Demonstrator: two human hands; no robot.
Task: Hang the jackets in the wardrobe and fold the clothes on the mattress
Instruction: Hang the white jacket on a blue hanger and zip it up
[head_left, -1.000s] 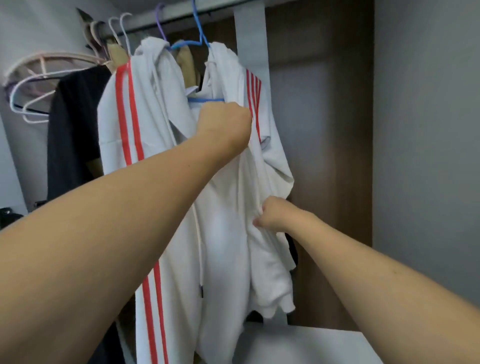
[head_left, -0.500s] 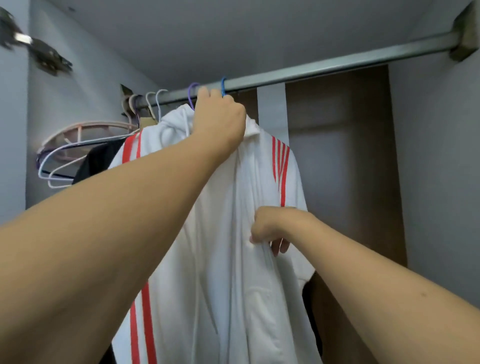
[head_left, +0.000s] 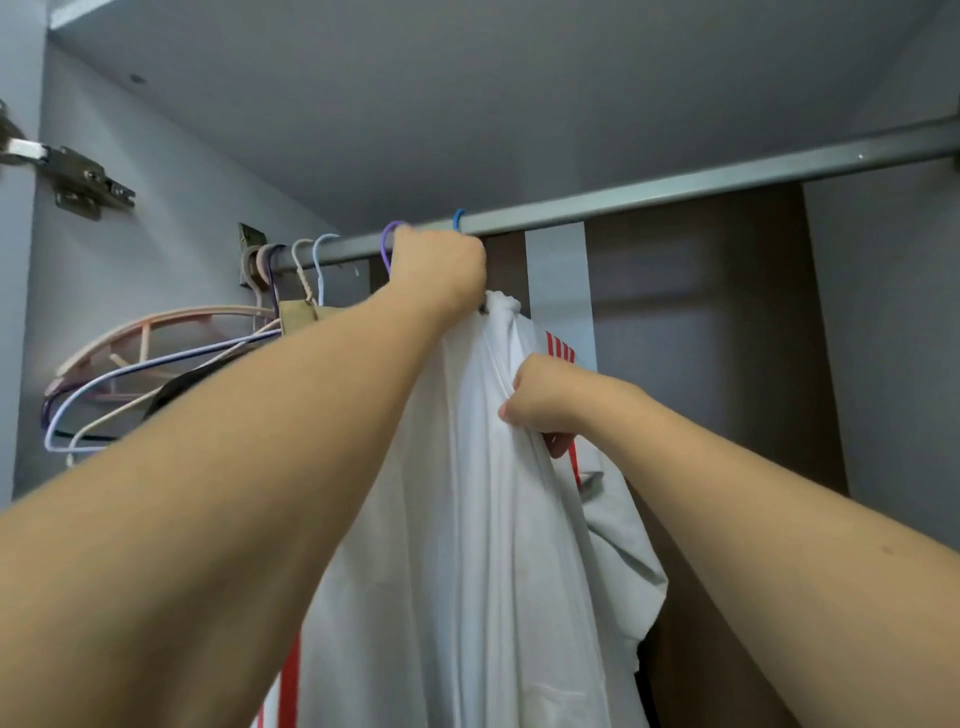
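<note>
Left hand (head_left: 441, 270) grips blue hanger (head_left: 458, 218) at its neck to seat the hook on the rail (head_left: 675, 189), while right hand (head_left: 545, 400) pinches white jacket (head_left: 467, 519) to steady it.

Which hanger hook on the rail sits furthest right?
The blue hook, over the rail just right of the left hand. The purple hook is left of that hand, and the pale hooks bunch further left.
</note>
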